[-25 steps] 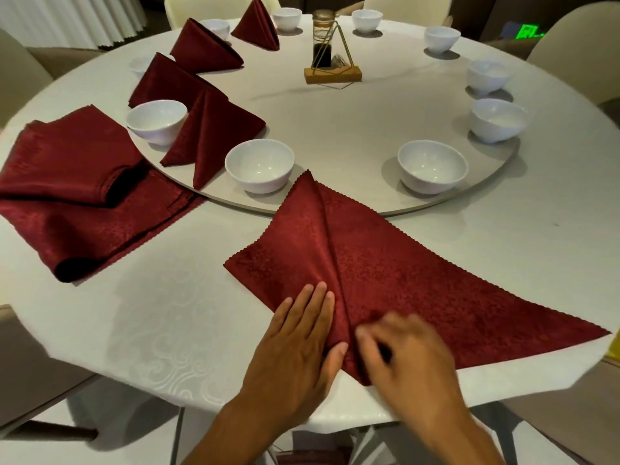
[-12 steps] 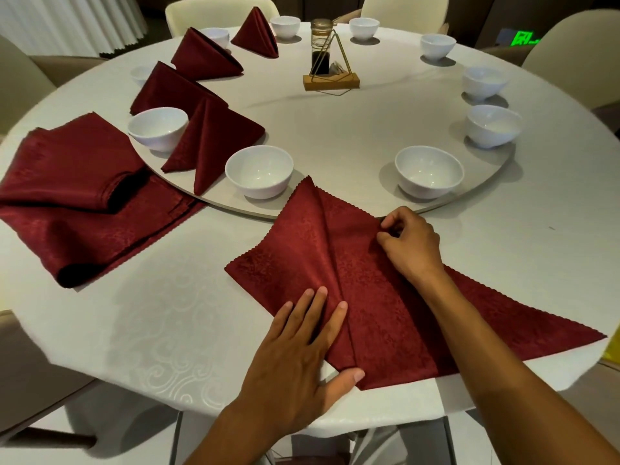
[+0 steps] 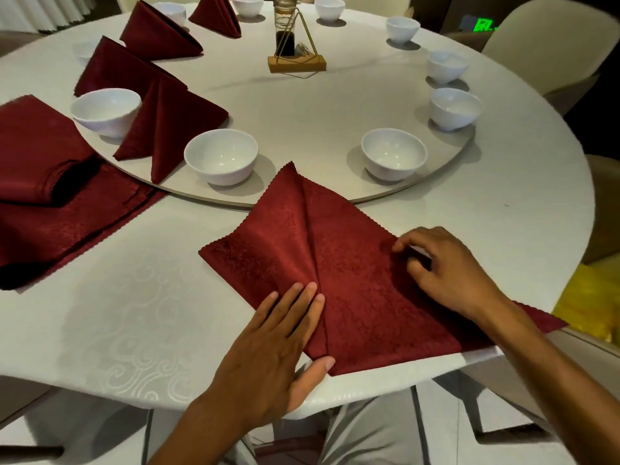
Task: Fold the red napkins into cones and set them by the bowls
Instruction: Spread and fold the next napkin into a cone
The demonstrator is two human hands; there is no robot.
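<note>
A red napkin [image 3: 335,256] lies half folded on the white table near its front edge, with a crease running from its far tip to its near tip. My left hand [image 3: 278,337] presses flat on its lower left flap, fingers straight along the crease and thumb at the near tip. My right hand [image 3: 446,270] rests on the right flap with fingers curled, pinching the cloth at its upper right edge. Two white bowls [image 3: 221,156] [image 3: 393,152] stand just beyond the napkin on the turntable [image 3: 302,105]. A folded cone [image 3: 167,119] leans beside the left bowl.
A stack of flat red napkins [image 3: 50,196] lies at the left. More cones [image 3: 117,68] [image 3: 157,31] and several bowls ring the turntable. A bottle in a wooden stand [image 3: 295,48] is at its centre. Chairs [image 3: 536,48] surround the table.
My right hand left the napkin's near tip, reached to its upper edge, then slid right along that edge. My left hand stayed pressed on the napkin, thumb spreading to the near tip.
</note>
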